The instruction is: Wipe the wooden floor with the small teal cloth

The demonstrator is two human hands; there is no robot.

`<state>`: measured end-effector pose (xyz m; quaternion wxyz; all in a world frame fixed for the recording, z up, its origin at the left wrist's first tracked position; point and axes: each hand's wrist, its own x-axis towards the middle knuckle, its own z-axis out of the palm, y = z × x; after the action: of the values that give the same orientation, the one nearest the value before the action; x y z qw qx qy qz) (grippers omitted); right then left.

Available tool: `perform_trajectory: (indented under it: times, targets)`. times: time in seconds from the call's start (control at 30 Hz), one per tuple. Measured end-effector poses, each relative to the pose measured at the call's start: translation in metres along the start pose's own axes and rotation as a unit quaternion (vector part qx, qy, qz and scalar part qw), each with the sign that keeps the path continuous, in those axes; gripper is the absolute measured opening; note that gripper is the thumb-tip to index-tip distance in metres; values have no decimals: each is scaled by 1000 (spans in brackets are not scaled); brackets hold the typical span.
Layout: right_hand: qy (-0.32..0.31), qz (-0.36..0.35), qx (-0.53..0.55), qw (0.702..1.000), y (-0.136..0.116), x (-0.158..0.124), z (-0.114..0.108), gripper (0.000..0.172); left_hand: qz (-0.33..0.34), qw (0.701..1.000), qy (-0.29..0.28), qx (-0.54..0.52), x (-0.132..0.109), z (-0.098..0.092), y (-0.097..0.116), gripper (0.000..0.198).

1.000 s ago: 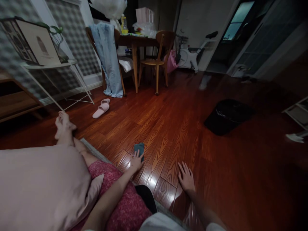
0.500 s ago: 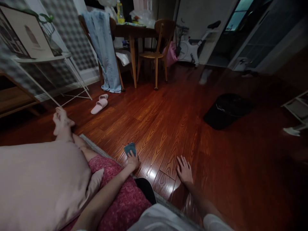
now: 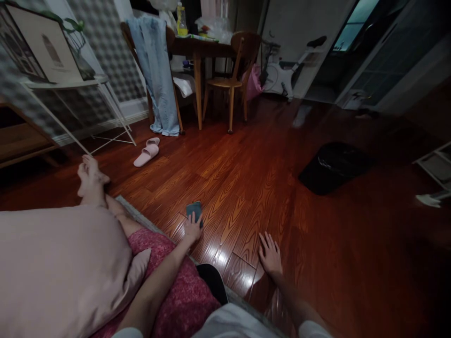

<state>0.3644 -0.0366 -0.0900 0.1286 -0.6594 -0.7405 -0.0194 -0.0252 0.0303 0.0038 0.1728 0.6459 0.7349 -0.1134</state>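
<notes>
I sit on the floor with a large pink pillow point(image 3: 56, 267) over my lap and my bare feet point(image 3: 89, 180) stretched out at the left. My left hand point(image 3: 192, 230) reaches across my pink-clad leg and rests its fingers on a small teal phone-like object point(image 3: 194, 211) that lies on the glossy wooden floor point(image 3: 246, 188). My right hand point(image 3: 270, 254) lies flat on the floorboards, fingers spread, holding nothing.
A pair of pink slippers point(image 3: 147, 153) lies ahead at the left. Beyond stand a wooden table point(image 3: 197, 51) with chairs, jeans point(image 3: 155, 70) draped over one chair, and a white rack point(image 3: 70, 94) with a framed picture. A dark bin point(image 3: 331, 166) lies at the right.
My left hand has shifted the teal object slightly on the floor, first toward me and leftward, then back outward. My right hand stays planted. The view has drifted a little.
</notes>
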Motion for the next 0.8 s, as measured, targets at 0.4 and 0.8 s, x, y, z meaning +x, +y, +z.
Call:
perform_trajectory:
  times: [0.4,0.8]
  targets:
    - [9,-5,0,1000,-2,2,-1,61,-14,995,-72,73,-30,20,30,87]
    - [-5,3,-6,1000,1,1,3,60,218,975,-46,6,-30,27,68,75]
